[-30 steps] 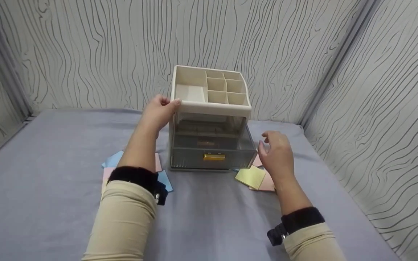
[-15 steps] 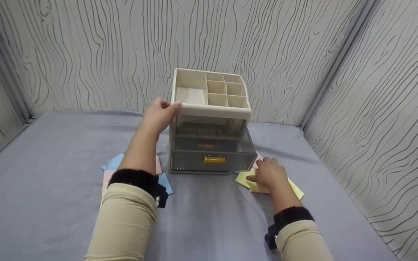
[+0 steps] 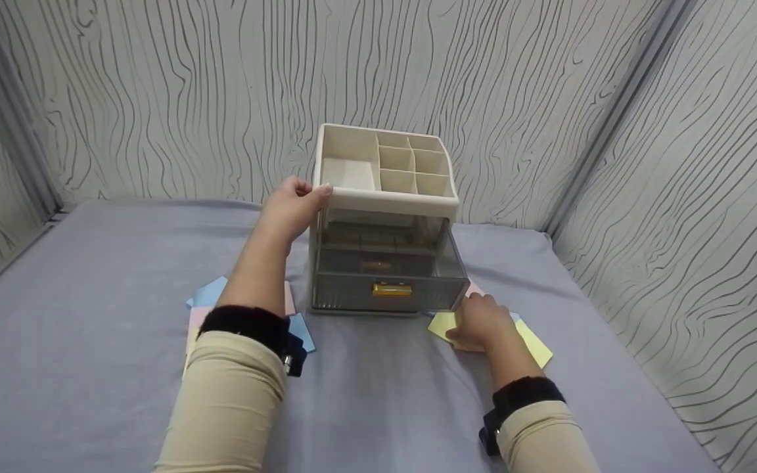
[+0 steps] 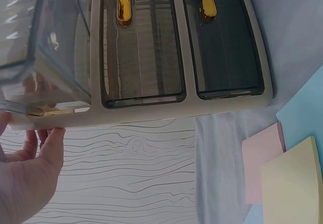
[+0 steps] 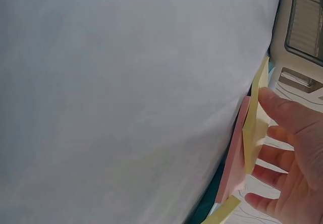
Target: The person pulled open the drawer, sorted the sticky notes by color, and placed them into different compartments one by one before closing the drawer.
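Observation:
A cream desk organizer (image 3: 385, 205) stands mid-table, with a divided open top. Its uppermost smoky clear drawer (image 3: 352, 293), with a gold handle (image 3: 392, 290), is pulled out towards me. My left hand (image 3: 292, 209) grips the organizer's upper left edge, thumb on the front corner of the rim. My right hand (image 3: 483, 322) is low over a spread of sticky note pads at the right. In the right wrist view its thumb touches a yellow pad (image 5: 256, 125), fingers spread and slightly bent beside it. A pink pad (image 5: 234, 156) lies under the yellow one.
More sticky note pads lie at the left, a blue pad (image 3: 301, 332) among them, partly behind my left forearm. Two closed drawers, one a dark drawer (image 4: 227, 47), show in the left wrist view. A grey cloth (image 3: 378, 394) covers the table; a patterned wall (image 3: 188, 85) stands behind.
My right hand has moved down from beside the open drawer onto the right-hand pads. My left hand keeps its place on the organizer's edge.

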Motion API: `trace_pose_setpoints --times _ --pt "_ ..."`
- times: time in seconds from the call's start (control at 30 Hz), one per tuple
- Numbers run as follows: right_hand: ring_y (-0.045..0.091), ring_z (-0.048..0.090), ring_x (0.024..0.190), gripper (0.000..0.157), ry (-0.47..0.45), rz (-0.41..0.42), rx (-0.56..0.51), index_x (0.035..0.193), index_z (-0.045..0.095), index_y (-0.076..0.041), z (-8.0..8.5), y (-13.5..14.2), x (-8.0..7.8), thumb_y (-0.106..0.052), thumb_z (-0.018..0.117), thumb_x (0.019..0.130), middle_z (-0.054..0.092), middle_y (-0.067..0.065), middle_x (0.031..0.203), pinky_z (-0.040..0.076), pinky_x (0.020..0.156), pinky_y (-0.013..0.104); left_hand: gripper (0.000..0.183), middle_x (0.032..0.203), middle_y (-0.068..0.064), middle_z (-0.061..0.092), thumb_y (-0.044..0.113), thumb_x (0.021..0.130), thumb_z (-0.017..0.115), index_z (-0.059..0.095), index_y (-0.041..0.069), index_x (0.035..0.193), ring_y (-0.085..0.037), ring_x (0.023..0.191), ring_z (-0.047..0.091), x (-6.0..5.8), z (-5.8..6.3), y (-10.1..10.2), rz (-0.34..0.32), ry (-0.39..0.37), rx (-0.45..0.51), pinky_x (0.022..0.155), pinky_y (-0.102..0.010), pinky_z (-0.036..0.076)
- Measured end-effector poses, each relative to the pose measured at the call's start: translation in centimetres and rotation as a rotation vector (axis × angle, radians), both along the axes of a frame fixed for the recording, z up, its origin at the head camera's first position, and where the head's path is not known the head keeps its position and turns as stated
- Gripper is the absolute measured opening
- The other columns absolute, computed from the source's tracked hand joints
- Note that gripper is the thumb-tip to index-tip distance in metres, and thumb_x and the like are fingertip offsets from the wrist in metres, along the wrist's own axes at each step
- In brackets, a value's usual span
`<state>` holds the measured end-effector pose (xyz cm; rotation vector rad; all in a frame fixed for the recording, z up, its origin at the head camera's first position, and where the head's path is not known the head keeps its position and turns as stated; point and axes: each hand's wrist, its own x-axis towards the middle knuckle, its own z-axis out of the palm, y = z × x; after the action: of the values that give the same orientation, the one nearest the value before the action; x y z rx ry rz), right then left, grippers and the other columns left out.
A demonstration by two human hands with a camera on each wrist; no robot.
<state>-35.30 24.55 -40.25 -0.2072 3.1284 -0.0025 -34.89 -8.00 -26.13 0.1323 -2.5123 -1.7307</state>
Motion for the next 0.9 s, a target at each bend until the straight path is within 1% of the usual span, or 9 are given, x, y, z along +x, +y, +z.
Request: trace_pose_setpoints --times 0.07,0.27,0.37,0.43,0.53,0.6,0.7,0.77,0.9 --pt "0.035 0.051 0.095 0.062 0.029 0.007 0.023 0.104 0.058 0.005 0.0 0.0 0.0 -0.041 0.075 0.066 0.055 0.016 0.098 0.042 0.081 0.053 0.041 0.11 -0.008 0.052 0.042 0.089 0.053 0.047 0.008 0.112 -0.023 0.103 0.049 0.0 0.0 0.1 0.0 -0.003 -0.005 0.089 -0.038 0.041" --pt "0.034 0.05 0.094 0.067 0.11 0.052 0.062 0.104 0.057 0.009 -0.1 -0.1 -0.1 -0.04 0.078 0.063 0.053 0.017 0.103 0.044 0.077 0.051 0.042 0.11 -0.009 0.052 0.043 0.089 0.053 0.048 0.008 0.112 -0.023 0.103 0.049 0.0 0.0 0.2 0.007 -0.005 -0.008 0.089 -0.039 0.041" --pt "0.034 0.052 0.096 0.066 0.127 0.068 0.039 0.109 0.057 0.008 0.2 -0.2 0.0 -0.037 0.079 0.064 0.053 0.017 0.108 0.044 0.08 0.05 0.042 0.11 -0.009 0.052 0.043 0.089 0.053 0.047 0.008 0.112 -0.023 0.103 0.05 0.0 -0.1 0.1 0.004 -0.001 -0.004 0.089 -0.039 0.041" --pt "0.034 0.055 0.094 0.062 0.118 0.067 0.004 0.11 0.057 0.008 0.4 -0.2 0.0 -0.031 0.078 0.067 0.053 0.017 0.109 0.045 0.081 0.049 0.042 0.109 -0.009 0.053 0.043 0.089 0.053 0.047 0.008 0.112 -0.023 0.102 0.05 0.0 -0.1 0.1 0.002 0.003 -0.002 0.089 -0.039 0.041" --pt "0.035 0.058 0.095 0.052 0.11 0.063 -0.086 0.112 0.055 0.009 0.9 -0.2 0.1 -0.022 0.073 0.075 0.055 0.019 0.109 0.045 0.085 0.046 0.041 0.107 -0.009 0.053 0.043 0.09 0.052 0.048 0.007 0.11 -0.023 0.101 0.05 0.0 -0.1 0.1 0.002 0.011 -0.003 0.088 -0.038 0.041" --pt "0.033 0.059 0.09 0.035 0.105 0.068 -0.143 0.104 0.058 0.007 1.3 -0.1 0.1 -0.017 0.067 0.079 0.058 0.019 0.102 0.045 0.083 0.045 0.041 0.107 -0.009 0.053 0.042 0.09 0.052 0.048 0.007 0.11 -0.023 0.1 0.05 0.0 0.0 0.1 0.004 0.013 -0.006 0.087 -0.038 0.042" --pt "0.029 0.06 0.085 0.018 0.112 0.106 -0.204 0.094 0.064 -0.001 2.1 0.2 0.1 -0.016 0.061 0.084 0.064 0.014 0.09 0.045 0.08 0.045 0.041 0.109 -0.01 0.053 0.042 0.09 0.052 0.047 0.007 0.112 -0.024 0.102 0.05 0.0 0.0 0.2 0.007 0.009 -0.012 0.088 -0.039 0.041" --pt "0.025 0.059 0.079 0.013 0.103 0.125 -0.226 0.088 0.064 -0.005 2.7 0.4 0.0 -0.017 0.059 0.086 0.064 0.009 0.084 0.045 0.076 0.044 0.042 0.111 -0.01 0.053 0.043 0.09 0.052 0.047 0.008 0.112 -0.024 0.103 0.05 0.0 0.0 0.2 0.008 0.004 -0.012 0.09 -0.04 0.041" --pt "0.023 0.055 0.074 0.01 0.096 0.141 -0.274 0.089 0.061 -0.004 4.2 1.2 0.0 -0.013 0.057 0.088 0.061 0.007 0.08 0.044 0.068 0.041 0.042 0.111 -0.009 0.053 0.043 0.09 0.052 0.047 0.008 0.112 -0.023 0.104 0.05 0.1 -0.1 0.1 0.004 -0.001 -0.009 0.09 -0.04 0.041"
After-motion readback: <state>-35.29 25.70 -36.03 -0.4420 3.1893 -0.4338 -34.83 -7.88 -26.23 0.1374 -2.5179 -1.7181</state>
